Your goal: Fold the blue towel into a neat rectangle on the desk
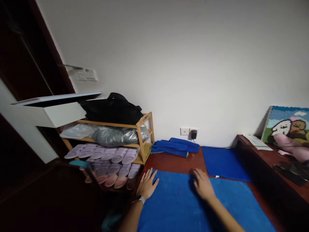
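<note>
A large blue cloth lies spread on a reddish-brown wooden surface. My left hand rests at the cloth's far left corner, fingers spread, a watch on the wrist. Over the far edge of the cloth is my right hand, slightly blurred, its fingers stretched out and holding nothing. Whether it touches the cloth I cannot tell. Beyond my hands, several folded blue cloths lie against the wall. A flat blue cloth with a small white tag lies to the right.
At left stands a wooden shoe rack with several slippers, plastic-wrapped items, a black bag and a white box. A plug sits in the wall. On the right ledge are a pink plush toy and a fuzzy picture.
</note>
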Demonstrator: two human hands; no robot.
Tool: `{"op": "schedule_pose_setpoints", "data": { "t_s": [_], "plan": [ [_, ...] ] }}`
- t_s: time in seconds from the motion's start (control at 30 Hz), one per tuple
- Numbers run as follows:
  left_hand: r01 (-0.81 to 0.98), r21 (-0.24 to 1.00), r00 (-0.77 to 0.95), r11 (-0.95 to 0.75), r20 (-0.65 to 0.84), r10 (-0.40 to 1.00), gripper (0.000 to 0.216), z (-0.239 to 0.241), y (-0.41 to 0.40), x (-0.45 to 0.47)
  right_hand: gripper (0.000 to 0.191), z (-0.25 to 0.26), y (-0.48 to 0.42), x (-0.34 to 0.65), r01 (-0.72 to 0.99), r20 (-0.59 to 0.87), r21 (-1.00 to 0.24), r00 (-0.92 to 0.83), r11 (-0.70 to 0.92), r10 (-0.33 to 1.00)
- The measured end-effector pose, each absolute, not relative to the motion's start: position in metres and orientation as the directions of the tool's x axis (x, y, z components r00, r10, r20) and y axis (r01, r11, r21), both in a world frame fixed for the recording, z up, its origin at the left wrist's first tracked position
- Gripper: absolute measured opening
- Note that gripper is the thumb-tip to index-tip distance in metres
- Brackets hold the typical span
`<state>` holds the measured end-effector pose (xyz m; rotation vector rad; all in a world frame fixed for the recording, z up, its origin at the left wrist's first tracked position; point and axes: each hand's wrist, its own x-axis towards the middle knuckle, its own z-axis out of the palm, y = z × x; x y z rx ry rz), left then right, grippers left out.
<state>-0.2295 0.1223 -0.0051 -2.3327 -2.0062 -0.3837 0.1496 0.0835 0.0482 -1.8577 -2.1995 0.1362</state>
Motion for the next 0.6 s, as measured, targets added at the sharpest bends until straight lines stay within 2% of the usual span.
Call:
{"op": "schedule_pose_setpoints", "data": {
  "t_s": [0.1,0.23,0.33,0.47,0.6],
  "plan": [
    [0.978,0.136,0.128,-0.157,0.201,0.971,0.059,-0.004,0.123,-0.23,0.064,0.049,0.083,0.061,0.888,0.038,-0.36,-0.291,0.285,0.956],
    [0.981,0.123,0.124,-0.147,0.179,0.976,0.06,-0.001,0.123,-0.229,0.067,0.037,0.083,0.036,0.882,-0.028,-0.387,-0.301,0.267,0.953],
    [0.982,0.12,0.126,-0.147,0.169,0.978,0.061,-0.001,0.124,-0.229,0.069,0.022,0.082,0.088,0.923,-0.027,-0.341,-0.198,0.177,0.98],
    [0.983,0.114,0.126,-0.147,0.168,0.978,0.061,0.0,0.126,-0.228,0.071,-0.003,0.068,0.208,0.971,-0.033,-0.233,0.044,-0.051,0.998],
    [0.982,0.118,0.126,-0.149,0.181,0.975,0.06,-0.003,0.129,-0.23,0.075,-0.026,0.046,0.33,0.953,-0.062,-0.123,0.271,-0.277,0.96]
  ]
}}
